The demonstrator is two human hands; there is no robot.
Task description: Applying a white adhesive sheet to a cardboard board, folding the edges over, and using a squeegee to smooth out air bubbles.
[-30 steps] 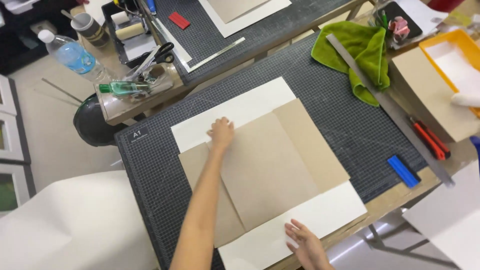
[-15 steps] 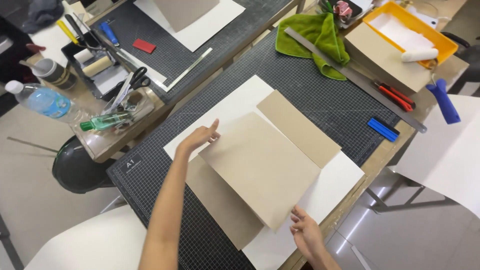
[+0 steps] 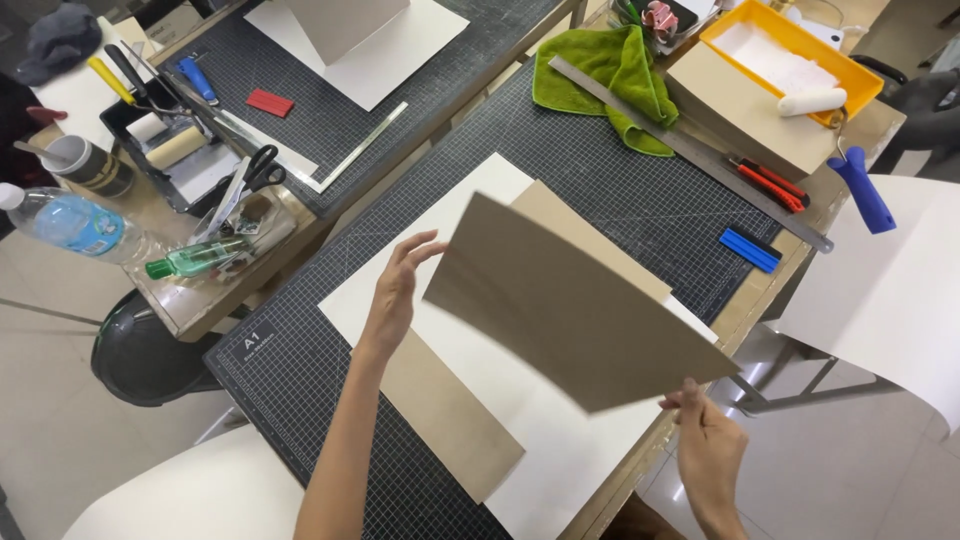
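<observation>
The dark cutting mat (image 3: 620, 190) fills the middle of the bench, gridded and lying flat. On it sits a big white sheet (image 3: 540, 420), running from the far corner of the mat down to the near edge. Above that, the brown board (image 3: 570, 310) is up off the surface, tilted, its near corner low and its far edge raised. Two more brown boards are there too: one (image 3: 450, 420) flat on the white sheet by the left forearm, and one (image 3: 585, 235) peeking out behind the lifted piece.

Right hand (image 3: 712, 452) is at the board's near corner, fingers closed on its edge, gripping it. Left hand (image 3: 395, 292) is open, fingers spread and curled slightly, right at the board's left edge; whether it touches is not clear.

Further out: a second mat with another white sheet (image 3: 400, 55) at the top, a yellow tray (image 3: 860, 85) with a white roller (image 3: 812, 100) across its rim, a green cloth (image 3: 610, 80) beside a long steel ruler (image 3: 690, 150).

Smaller now: a water bottle (image 3: 70, 220) far left, scissors (image 3: 250, 175), a red-handled knife (image 3: 775, 185), a little blue block (image 3: 750, 250) near the mat's right edge.
</observation>
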